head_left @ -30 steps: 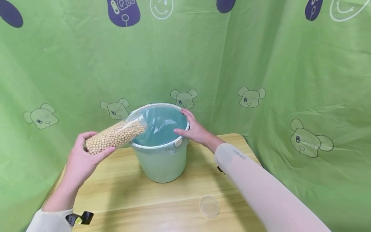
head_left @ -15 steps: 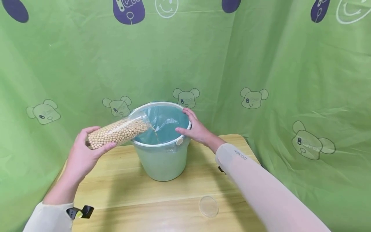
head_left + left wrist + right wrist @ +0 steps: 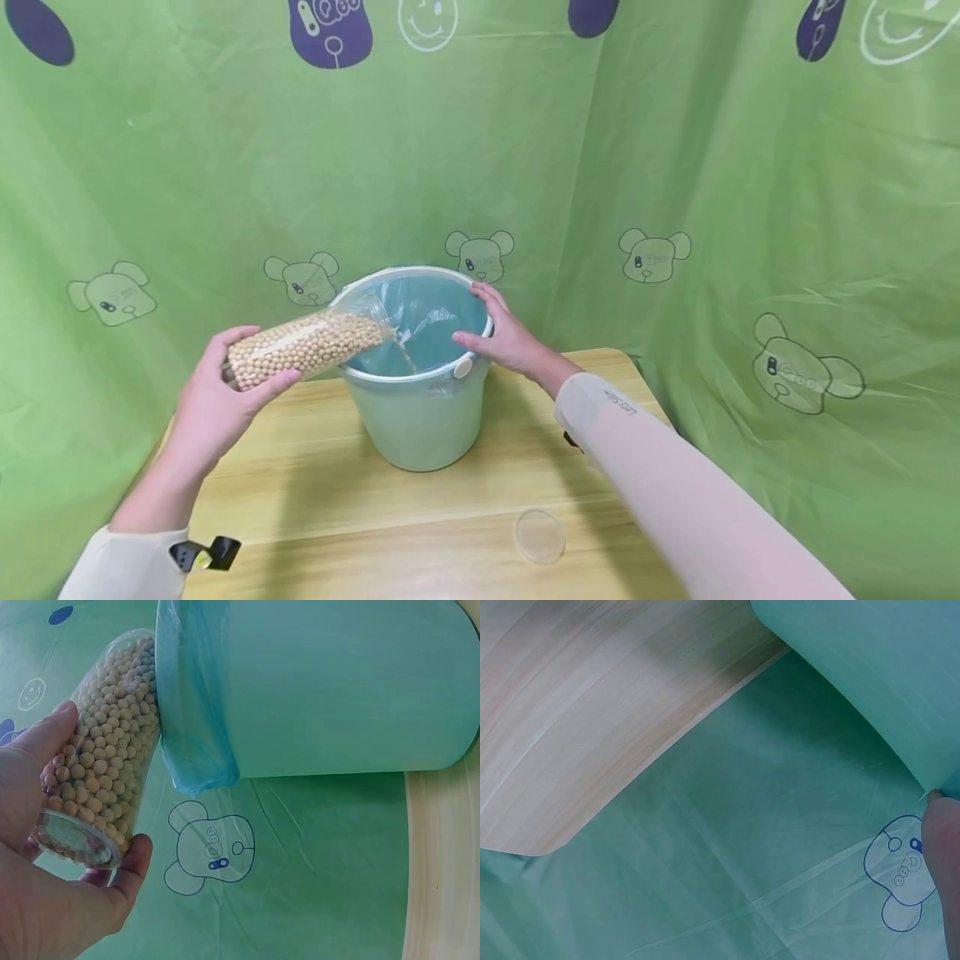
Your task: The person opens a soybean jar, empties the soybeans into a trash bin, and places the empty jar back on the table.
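My left hand [image 3: 213, 404] grips the base end of a clear plastic jar [image 3: 303, 343] of pale round beans, probably soybeans. The jar lies tilted, its mouth past the left rim of a light green bucket [image 3: 423, 427]. A thin stream of beans [image 3: 405, 350] falls from the mouth into the bucket. A blue plastic bag [image 3: 450, 304] lines the bucket; its edge [image 3: 199, 750] folds over the rim in the left wrist view. On the right, my right hand [image 3: 517, 340] holds the bucket's rim. The right wrist view shows only part of that hand [image 3: 941, 862] beside the bucket.
A clear round lid [image 3: 540, 536] lies flat near the front of the wooden table [image 3: 405, 554]. Green printed cloth [image 3: 480, 142] hangs behind and along both sides. A white handle joint [image 3: 462, 367] sits on the bucket's front rim.
One second ago no stream was visible at the jar's mouth; beans now pour into the bucket. The jar has shifted slightly right and lies closer to level. The right hand stays on the rim.
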Demonstrator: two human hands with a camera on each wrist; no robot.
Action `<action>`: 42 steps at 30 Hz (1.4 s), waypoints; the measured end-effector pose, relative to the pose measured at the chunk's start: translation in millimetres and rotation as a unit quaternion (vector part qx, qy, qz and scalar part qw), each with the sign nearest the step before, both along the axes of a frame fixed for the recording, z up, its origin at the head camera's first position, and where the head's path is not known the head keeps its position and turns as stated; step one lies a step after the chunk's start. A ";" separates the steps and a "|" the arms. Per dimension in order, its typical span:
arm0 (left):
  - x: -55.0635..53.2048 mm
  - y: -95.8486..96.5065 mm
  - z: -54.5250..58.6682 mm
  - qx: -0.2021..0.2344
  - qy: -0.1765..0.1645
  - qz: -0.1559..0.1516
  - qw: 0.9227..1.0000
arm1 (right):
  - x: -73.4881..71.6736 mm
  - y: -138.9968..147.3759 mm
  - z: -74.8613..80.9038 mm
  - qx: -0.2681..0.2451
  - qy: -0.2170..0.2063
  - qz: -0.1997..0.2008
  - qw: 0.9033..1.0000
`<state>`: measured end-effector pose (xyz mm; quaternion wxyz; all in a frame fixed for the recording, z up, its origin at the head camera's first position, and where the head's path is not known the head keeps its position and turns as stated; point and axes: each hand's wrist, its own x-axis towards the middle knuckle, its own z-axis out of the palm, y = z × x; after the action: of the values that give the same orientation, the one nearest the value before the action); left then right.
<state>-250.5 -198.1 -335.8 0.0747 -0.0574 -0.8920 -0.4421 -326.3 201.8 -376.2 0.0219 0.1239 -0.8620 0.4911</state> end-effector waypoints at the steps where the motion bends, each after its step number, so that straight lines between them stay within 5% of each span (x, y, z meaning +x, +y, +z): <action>1: -0.1 0.0 -0.4 0.002 -0.001 0.002 1.000 | -0.3 0.2 -0.9 0.001 0.003 0.000 1.000; 16: 1.2 4.7 -1.1 0.026 -0.015 0.046 0.998 | -1.2 0.4 -3.6 0.002 0.012 -0.002 1.000; 42: -3.2 2.2 -7.0 0.047 0.000 0.043 0.998 | 4.8 -3.1 3.9 0.003 0.001 0.002 1.000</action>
<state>-253.7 -195.9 -342.8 0.0960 -0.0150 -0.8721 -0.4795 -321.5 198.7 -372.3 0.0212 0.1265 -0.8634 0.4880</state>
